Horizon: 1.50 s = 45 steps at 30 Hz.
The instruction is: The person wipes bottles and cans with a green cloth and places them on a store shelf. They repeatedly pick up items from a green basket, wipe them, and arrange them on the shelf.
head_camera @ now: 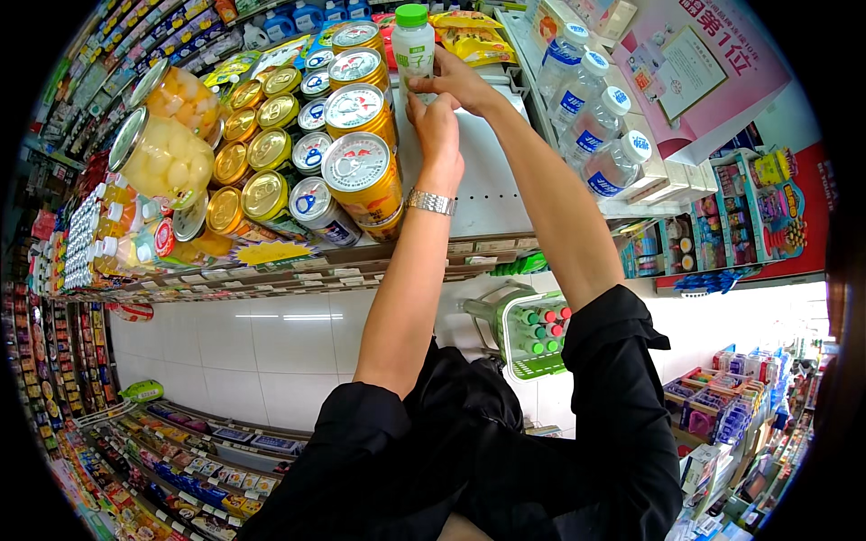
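A white plastic bottle with a green cap [415, 51] stands upright at the far end of the white shelf top [488, 172], just right of a row of gold cans [358, 166]. My right hand [460, 81] holds the bottle from its right side, thumb across the front. Close below it, my left hand [433, 125], with a metal watch band at the wrist, has its fingers at the bottle's lower part; the fingertips are partly hidden, so its hold is unclear.
Left of the gold cans stand silver-topped cans [312, 152] and glass jars of fruit [166, 155]. Clear water bottles [612, 166] line a raised ledge on the right. Below the shelf, a green-rimmed basket [534, 375] of bottles stands near my body.
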{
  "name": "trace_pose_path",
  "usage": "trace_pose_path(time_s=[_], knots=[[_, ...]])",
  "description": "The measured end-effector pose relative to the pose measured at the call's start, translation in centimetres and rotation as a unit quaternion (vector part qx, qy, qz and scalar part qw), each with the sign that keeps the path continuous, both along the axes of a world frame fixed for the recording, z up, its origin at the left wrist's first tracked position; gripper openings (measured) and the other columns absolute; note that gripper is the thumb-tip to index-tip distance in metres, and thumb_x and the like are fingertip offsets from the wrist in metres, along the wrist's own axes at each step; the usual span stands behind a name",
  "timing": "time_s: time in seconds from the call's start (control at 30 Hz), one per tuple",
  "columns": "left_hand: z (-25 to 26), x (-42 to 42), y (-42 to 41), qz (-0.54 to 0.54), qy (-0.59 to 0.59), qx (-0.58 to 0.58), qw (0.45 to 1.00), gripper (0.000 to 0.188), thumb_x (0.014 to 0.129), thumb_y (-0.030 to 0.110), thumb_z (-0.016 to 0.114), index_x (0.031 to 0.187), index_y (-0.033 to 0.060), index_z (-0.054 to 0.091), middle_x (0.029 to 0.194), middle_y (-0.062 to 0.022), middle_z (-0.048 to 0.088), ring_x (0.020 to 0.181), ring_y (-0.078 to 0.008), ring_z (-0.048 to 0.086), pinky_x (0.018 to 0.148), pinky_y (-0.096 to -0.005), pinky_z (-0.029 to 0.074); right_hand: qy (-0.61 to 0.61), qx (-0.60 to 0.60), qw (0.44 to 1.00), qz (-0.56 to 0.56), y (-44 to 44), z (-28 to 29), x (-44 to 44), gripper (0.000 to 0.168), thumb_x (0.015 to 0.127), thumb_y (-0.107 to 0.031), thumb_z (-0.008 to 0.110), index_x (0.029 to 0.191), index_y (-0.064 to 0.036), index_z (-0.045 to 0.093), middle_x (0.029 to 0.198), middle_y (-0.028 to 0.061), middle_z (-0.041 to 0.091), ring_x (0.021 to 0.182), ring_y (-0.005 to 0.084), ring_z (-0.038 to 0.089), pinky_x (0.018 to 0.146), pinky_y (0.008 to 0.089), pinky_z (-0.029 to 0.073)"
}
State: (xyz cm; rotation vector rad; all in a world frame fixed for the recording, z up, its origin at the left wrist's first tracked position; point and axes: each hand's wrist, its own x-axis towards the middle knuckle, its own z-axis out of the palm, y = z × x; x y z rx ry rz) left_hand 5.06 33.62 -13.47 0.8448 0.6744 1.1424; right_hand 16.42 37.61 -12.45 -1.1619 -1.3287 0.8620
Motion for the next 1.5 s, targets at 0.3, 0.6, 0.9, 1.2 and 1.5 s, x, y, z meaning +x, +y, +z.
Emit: trace_pose_path(time_s=[0.3, 0.6, 0.9, 1.2, 1.5], knots=[[-0.6, 0.6, 0.6, 0.009, 0.012, -0.012, 1.0, 0.077, 0.075, -0.003, 0.055, 0.151, 0.0024, 0.043, 0.135, -0.0068, 0.054, 0.125, -0.0194, 0.05, 0.109, -0.0323, 0.037, -0.03, 0.017, 0.999, -0.028, 0.9, -0.9, 0.2, 0.068, 0.084, -0.01, 0.085, 0.143, -0.002, 0.051, 0.134, 0.0158, 0.067, 0.123, 0.0257, 0.065, 0.104, 0.0405, 0.052], [6.3, -1.9, -14.3, -0.075, -0.102, 0.167, 0.978, 0.094, 0.086, 0.003, 0.054, 0.164, -0.0074, 0.005, 0.172, -0.0255, 0.01, 0.161, -0.0314, 0.011, 0.129, -0.0413, 0.011, 0.007, 0.135, 0.985, -0.106, -15.3, 7.8, -2.7, 0.069, 0.095, -0.003, 0.068, 0.155, 0.004, 0.035, 0.148, 0.0215, 0.055, 0.139, 0.0277, 0.052, 0.116, 0.0386, 0.042], [-6.1, -1.5, -36.8, -0.367, -0.004, 0.279, 0.887, 0.074, 0.097, 0.014, 0.052, 0.161, -0.0086, 0.022, 0.17, -0.028, 0.019, 0.159, -0.04, 0.02, 0.127, -0.0478, 0.02, 0.17, 0.099, 0.927, -0.319, -46.7, -1.0, -2.1, 0.046, 0.103, -0.011, 0.063, 0.146, 0.002, 0.054, 0.139, 0.0159, 0.065, 0.133, 0.0218, 0.059, 0.113, 0.0364, 0.045], [-39.5, -2.6, -47.8, -0.448, 0.419, -0.12, 0.781, 0.054, 0.11, 0.033, 0.037, 0.144, -0.0059, 0.054, 0.15, -0.0212, 0.055, 0.142, -0.0312, 0.049, 0.12, -0.0373, 0.033, 0.27, -0.314, 0.705, -0.576, -62.0, -39.5, -6.3, 0.043, 0.093, -0.009, 0.07, 0.134, 0.004, 0.061, 0.126, 0.0151, 0.071, 0.116, 0.025, 0.068, 0.1, 0.0359, 0.052], [-55.4, -2.0, -50.3, -0.424, 0.445, -0.216, 0.759, 0.058, 0.108, 0.047, 0.042, 0.139, 0.0003, 0.058, 0.132, -0.0092, 0.063, 0.114, -0.0186, 0.061, 0.094, -0.0343, 0.049, -0.038, -0.541, 0.689, -0.48, -63.1, -48.1, -9.8, 0.054, 0.087, -0.013, 0.067, 0.139, -0.014, 0.055, 0.11, 0.0278, 0.068, 0.098, 0.0465, 0.071, 0.083, 0.0548, 0.058]])
